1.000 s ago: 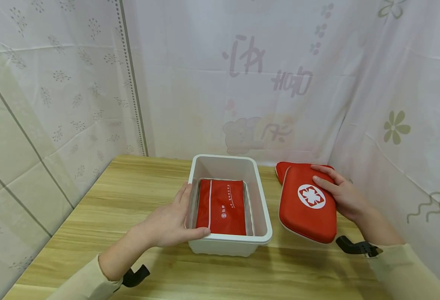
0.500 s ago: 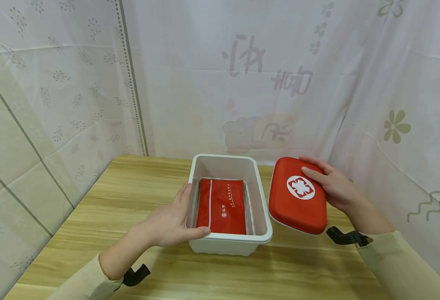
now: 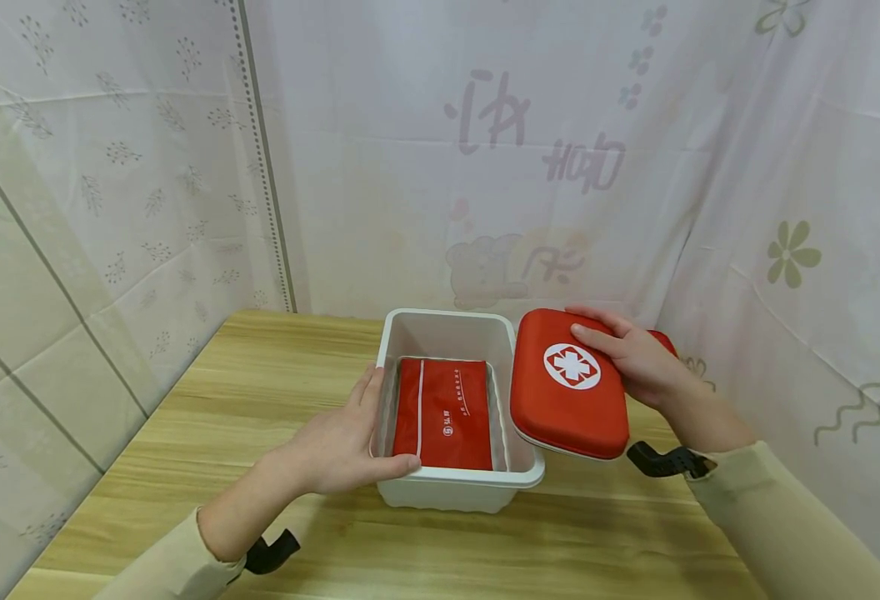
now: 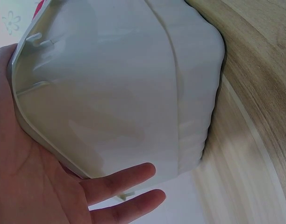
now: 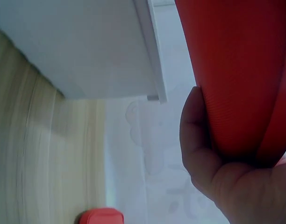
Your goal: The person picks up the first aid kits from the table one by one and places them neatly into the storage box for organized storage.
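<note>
A red hard-shell first-aid case [image 3: 567,392] with a white cross emblem is held by my right hand [image 3: 638,358], thumb on its top and fingers on its far edge. The case is tilted and overlaps the right rim of the white plastic bin [image 3: 526,442] in the head view. My left hand [image 3: 338,442] rests at the bin's near left corner, thumb over the front rim. Its fingers [image 4: 126,182] lie straight along the outside in the left wrist view. Inside the bin lies a flat red pouch [image 3: 443,412] with white print. In the right wrist view, fingers [image 5: 194,126] curl around the case's edge.
Another red case [image 3: 662,340] lies at the back right, mostly hidden behind the right hand and held case. Everything stands on a wood-grain table [image 3: 275,375]. Printed white curtains [image 3: 380,167] hang close behind the table and at both sides.
My right hand has carried the first-aid case leftward from beside the bin to over its right rim. The left hand, bin and pouch have stayed put.
</note>
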The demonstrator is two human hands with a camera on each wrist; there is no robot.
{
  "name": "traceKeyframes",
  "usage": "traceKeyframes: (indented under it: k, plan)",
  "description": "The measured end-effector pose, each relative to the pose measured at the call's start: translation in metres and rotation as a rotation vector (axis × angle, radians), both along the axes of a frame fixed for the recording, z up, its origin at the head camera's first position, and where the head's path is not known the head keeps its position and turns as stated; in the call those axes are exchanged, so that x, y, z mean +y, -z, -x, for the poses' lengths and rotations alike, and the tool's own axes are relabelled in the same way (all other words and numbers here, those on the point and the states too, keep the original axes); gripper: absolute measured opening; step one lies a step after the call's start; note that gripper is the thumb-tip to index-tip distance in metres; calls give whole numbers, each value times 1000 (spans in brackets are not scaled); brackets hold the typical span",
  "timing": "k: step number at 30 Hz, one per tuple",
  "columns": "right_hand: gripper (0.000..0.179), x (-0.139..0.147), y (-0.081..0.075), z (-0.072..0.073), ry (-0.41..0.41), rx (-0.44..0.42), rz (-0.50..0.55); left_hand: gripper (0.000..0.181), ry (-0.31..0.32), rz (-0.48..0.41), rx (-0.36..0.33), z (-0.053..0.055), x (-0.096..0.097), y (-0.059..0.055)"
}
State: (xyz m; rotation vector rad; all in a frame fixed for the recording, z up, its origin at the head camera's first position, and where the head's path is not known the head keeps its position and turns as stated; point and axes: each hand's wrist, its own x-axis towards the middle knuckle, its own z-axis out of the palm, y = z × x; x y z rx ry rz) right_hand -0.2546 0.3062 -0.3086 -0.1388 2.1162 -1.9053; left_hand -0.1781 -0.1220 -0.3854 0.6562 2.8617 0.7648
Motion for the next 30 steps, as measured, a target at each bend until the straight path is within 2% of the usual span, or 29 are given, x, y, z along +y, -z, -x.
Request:
traceKeyframes:
  k: [13, 19, 24, 30]
  plan:
    - [54, -55, -3, 15, -53, -3, -18, 134, 5, -19, 4, -1, -2, 1]
    - [54, -80, -16, 21, -55, 9, 2, 133, 2, -20, 5, 0, -2, 1]
    - [53, -99, -27, 26, -35, 22, -38, 133, 4, -25, 9, 0, -3, 0]
    - [55, -122, -32, 31, -62, 36, -36, 134, 2, -24, 8, 0, -3, 0]
